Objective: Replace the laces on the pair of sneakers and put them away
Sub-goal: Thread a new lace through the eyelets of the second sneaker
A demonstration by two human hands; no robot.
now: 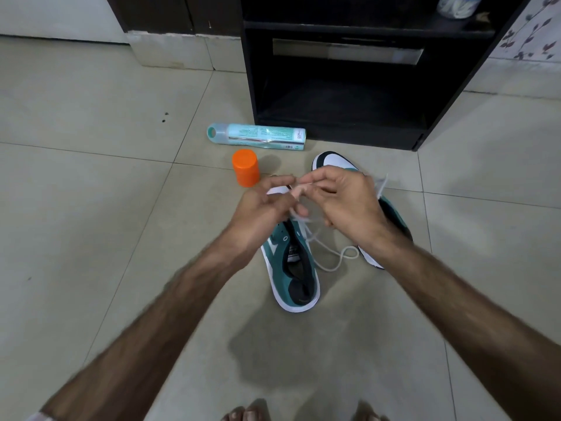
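Observation:
Two teal, white and black sneakers lie on the tiled floor. The near sneaker [293, 273] points away from me, its heel closest. The far sneaker [335, 161] lies to its right, mostly hidden behind my right hand. A white lace [337, 258] runs up from the near sneaker's eyelets to my hands and loops on the floor between the shoes. My left hand [264, 208] and my right hand [343, 202] meet above the near sneaker's toe, each pinching the lace between curled fingers.
An orange cap [246, 168] stands on the floor left of the shoes. Behind it lies a teal spray can [258, 136] on its side. A black open cabinet [343, 86] stands beyond the shoes. My toes [246, 414] show at the bottom edge.

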